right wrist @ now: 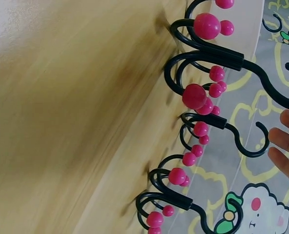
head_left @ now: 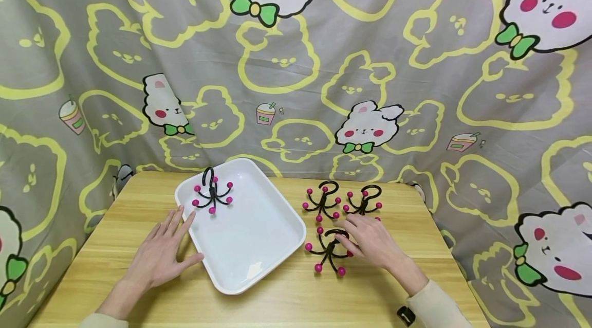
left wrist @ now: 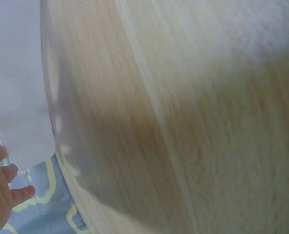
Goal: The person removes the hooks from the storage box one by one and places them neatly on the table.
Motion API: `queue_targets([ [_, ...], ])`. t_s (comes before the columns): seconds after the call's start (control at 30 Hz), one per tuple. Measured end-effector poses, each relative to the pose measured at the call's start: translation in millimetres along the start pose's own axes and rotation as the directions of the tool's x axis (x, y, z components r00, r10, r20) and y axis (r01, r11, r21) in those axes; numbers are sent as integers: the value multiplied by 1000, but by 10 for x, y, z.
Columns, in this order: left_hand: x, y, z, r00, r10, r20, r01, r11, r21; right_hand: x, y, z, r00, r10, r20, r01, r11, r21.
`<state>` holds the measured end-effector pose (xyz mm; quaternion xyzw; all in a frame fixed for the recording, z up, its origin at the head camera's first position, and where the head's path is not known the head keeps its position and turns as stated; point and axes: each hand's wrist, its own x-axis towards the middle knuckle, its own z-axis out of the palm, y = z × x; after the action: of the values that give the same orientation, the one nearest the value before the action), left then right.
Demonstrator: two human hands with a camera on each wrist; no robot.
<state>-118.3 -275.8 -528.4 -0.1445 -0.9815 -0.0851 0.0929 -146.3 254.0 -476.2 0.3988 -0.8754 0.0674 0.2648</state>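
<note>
A white tray [head_left: 259, 230] lies on the table, holding one black multi-arm hook [head_left: 213, 194] with pink ball tips near its far left corner. My left hand [head_left: 162, 253] is beside the tray's left side, fingers spread, with fingertips and thumb right at the rim. Right of the tray, three more such hooks stand on their arms. My right hand [head_left: 367, 238] is over the nearest hook [head_left: 329, 251], its fingers at that hook's curved top. In the right wrist view, the fingers [right wrist: 283, 141] are loosely extended beside the curved end, which is partly out of frame.
Behind the nearest hook stand a far-left hook [head_left: 322, 204] and a far-right hook [head_left: 363, 205], the latter partly covered by my right hand. The wooden table [head_left: 393, 297] ends at a patterned curtain [head_left: 296, 81] at the back and sides.
</note>
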Motion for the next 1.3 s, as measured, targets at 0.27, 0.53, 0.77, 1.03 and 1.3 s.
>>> queue_targets([
  [0.27,-6,2,-2,1000,2,-2,-2,1000,1,118,-74,-122,999,32,30,-32,999,-3],
  [0.53,-12,23,-10,1000,4,4,-4,1000,1,346,-198,-188,1000,-7,-8,7,1000,22],
  [0.77,-10,25,-7,1000,6,2,-6,1000,6,622,-375,-204,998,-63,-25,64,998,19],
  [1.03,-7,13,5,1000,8,-4,-8,1000,9,908,-629,-97,984,-146,-103,152,987,53],
  [1.3,-6,11,5,1000,8,-2,-8,1000,3,1148,-908,28,989,-138,-45,141,985,96],
])
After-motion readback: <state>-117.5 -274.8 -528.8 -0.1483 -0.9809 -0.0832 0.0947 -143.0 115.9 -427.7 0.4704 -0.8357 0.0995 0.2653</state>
